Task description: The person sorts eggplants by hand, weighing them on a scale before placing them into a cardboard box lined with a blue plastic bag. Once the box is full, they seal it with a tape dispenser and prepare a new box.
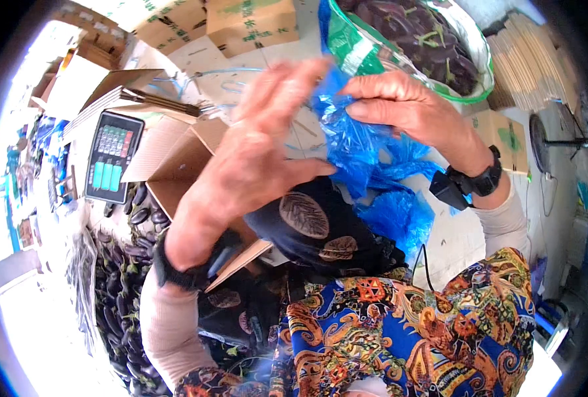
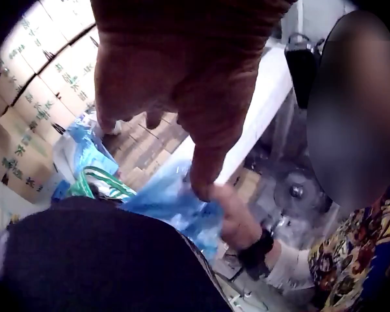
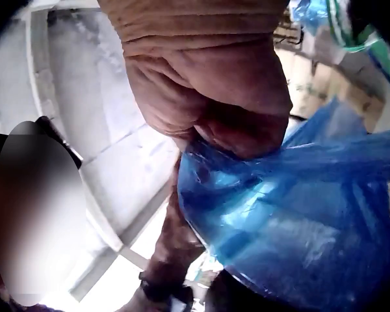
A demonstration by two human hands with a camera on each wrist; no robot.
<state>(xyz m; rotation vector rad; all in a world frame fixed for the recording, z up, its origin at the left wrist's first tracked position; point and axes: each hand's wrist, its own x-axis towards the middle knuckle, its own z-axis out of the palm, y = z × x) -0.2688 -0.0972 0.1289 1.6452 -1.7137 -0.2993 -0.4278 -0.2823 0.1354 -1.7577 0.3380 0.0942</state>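
In the head view a crumpled blue plastic bag (image 1: 357, 142) hangs from my right hand (image 1: 416, 112), whose thumb and fingers pinch its upper edge. My left hand (image 1: 241, 149) is blurred beside it, fingers extended and thumb apart, with the thumb tip close to the plastic. The left wrist view has my left hand (image 2: 175, 78) over the bag (image 2: 172, 201), near my right hand (image 2: 237, 221); whether they touch is unclear. Seen from the right wrist, the bag (image 3: 299, 221) spreads out below my right hand (image 3: 208, 91), whose fingertips are hidden.
A green-and-white sack (image 1: 353, 49) of eggplants (image 1: 426, 46) stands at the top right. An open carton (image 1: 175, 152) and a scale display (image 1: 114, 157) are at left, above loose eggplants (image 1: 125, 311). Closed cartons (image 1: 251, 26) sit at the back; more blue plastic (image 1: 400, 218) lies below.
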